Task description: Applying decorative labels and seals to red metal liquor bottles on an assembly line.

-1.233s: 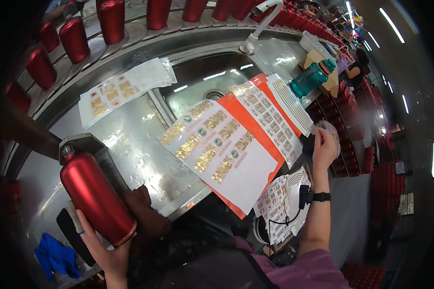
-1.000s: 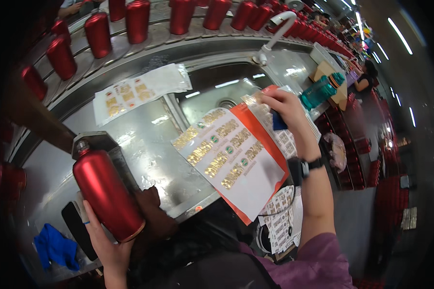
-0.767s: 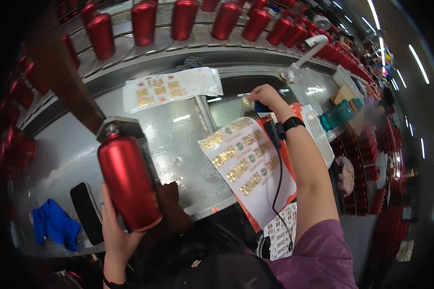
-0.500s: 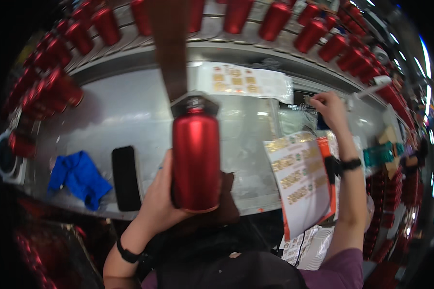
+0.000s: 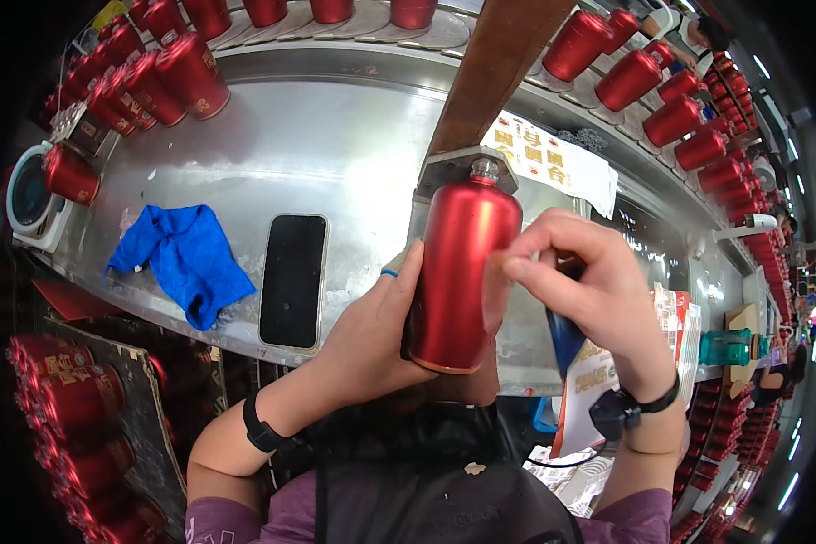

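Currently, the red bottle [image 5: 467, 272] lies over the tabletop's [image 5: 236, 163] near edge, neck pointing away from the person, long axis leaning slightly right. Its body is smooth, metallic red, with a clear-looking neck and gold-toned base rim. The left hand [image 5: 358, 326] grips its lower left side. The right hand [image 5: 598, 281], beyond the printed sheet [image 5: 582, 399] in the earlier frame, now pinches a translucent film [image 5: 495, 299] against the bottle's right side.
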### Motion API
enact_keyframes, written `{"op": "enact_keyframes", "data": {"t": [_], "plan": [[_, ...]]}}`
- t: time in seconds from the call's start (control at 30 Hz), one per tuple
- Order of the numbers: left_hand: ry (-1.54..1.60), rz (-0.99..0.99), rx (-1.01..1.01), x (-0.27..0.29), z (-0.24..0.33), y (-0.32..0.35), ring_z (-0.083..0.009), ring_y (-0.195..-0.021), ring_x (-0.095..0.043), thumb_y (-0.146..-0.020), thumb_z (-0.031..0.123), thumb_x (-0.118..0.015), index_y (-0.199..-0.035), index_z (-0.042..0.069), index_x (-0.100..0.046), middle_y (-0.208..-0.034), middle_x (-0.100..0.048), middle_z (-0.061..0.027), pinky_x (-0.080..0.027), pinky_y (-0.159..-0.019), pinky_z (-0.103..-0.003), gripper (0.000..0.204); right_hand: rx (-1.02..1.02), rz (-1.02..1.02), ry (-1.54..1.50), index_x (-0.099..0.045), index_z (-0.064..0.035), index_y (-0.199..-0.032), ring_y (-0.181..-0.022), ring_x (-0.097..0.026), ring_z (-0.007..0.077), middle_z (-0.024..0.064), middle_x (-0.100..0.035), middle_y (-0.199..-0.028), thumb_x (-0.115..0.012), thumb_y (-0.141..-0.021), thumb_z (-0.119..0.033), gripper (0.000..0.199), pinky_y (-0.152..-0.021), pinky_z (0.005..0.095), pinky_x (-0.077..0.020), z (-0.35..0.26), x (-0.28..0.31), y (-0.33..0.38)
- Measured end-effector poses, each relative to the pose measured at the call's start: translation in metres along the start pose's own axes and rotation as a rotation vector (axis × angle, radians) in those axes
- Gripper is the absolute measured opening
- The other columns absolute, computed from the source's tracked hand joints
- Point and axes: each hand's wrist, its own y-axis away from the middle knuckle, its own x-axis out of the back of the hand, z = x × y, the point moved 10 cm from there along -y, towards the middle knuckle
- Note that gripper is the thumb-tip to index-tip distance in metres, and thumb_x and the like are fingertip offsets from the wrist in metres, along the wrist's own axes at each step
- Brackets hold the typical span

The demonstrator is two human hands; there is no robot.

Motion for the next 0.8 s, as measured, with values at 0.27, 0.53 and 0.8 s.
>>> {"op": "enact_keyframes", "data": {"t": [0.27,0.53,0.8], "plan": [[0.23,0.032,-0.114,0.009,0.008,-0.009,-0.0403,-0.123,-0.055,-0.077,0.043,-0.085,-0.153,-0.012,-0.008,-0.143,-0.039,-0.0351,-0.046,-0.101,-0.041,0.121,-0.047,0.182,0.052,-0.068,0.0002,-0.092,-0.066,-0.055,0.007,0.0026,-0.062,-0.079,-0.072,-0.088,-0.01,0.012,-0.06,0.0233,-0.0442,0.017,-0.006,-0.002],[0.592,0.172,0.086,0.007,-0.012,-0.048,-0.0343,-0.13,-0.053,-0.087,0.039,-0.075,-0.148,-0.019,-0.017,-0.139,-0.049,-0.0331,-0.042,-0.108,-0.038,0.102,0.01,0.283,0.069,-0.067,0.0006,-0.093,-0.063,-0.056,0.0096,0.0047,-0.062,-0.078,-0.074,-0.086,-0.011,0.016,-0.058,0.0243,-0.0448,0.018,-0.005,0.004],[0.767,0.088,0.134,0.008,-0.014,-0.048,-0.0345,-0.132,-0.051,-0.087,0.041,-0.074,-0.148,-0.019,-0.017,-0.14,-0.048,-0.033,-0.041,-0.109,-0.038,0.103,-0.132,0.446,-0.179,-0.062,-0.0004,-0.122,-0.069,-0.051,0.0038,0.0046,-0.065,-0.104,-0.078,-0.085,-0.014,0.043,-0.063,0.0193,-0.045,0.059,0.005,0.019]]}}
